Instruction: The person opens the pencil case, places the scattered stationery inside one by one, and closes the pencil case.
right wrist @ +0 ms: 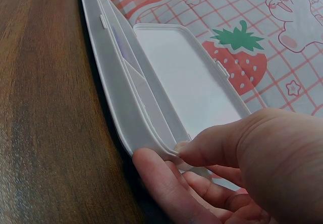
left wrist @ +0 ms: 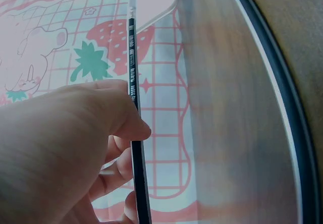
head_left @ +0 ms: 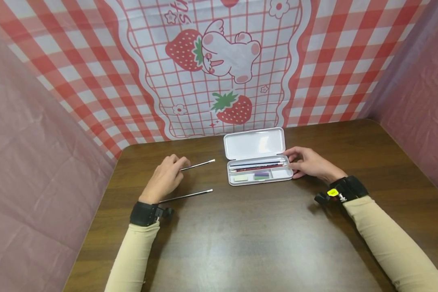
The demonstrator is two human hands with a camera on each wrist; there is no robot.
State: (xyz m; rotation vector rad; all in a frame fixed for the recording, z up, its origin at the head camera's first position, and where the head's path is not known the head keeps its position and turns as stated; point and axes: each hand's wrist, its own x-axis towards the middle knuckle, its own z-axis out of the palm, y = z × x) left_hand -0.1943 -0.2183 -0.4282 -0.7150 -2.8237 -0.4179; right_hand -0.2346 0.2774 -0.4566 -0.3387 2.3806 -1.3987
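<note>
My left hand (head_left: 163,178) pinches a dark pencil (head_left: 200,164) with a white eraser end, held between thumb and fingers at the table's left side. Lettering runs along this pencil (left wrist: 133,57) in the left wrist view. A second dark pencil (head_left: 187,196) lies on the table beside the left wrist. With its lid (head_left: 242,147) raised, a white pencil case (head_left: 264,182) sits at mid-table. Several pencils (head_left: 256,166) lie in its rear compartment. My right hand (head_left: 309,164) grips the case's right end, the thumb on the rim and fingers outside, plain in the right wrist view.
In the case's front compartment lie a pale block (head_left: 241,178) and a purple-and-green block (head_left: 261,175). Behind the brown wooden table (head_left: 248,239) hangs a red-and-white strawberry cloth (head_left: 237,109). Pink cloth (head_left: 40,182) hangs at both sides.
</note>
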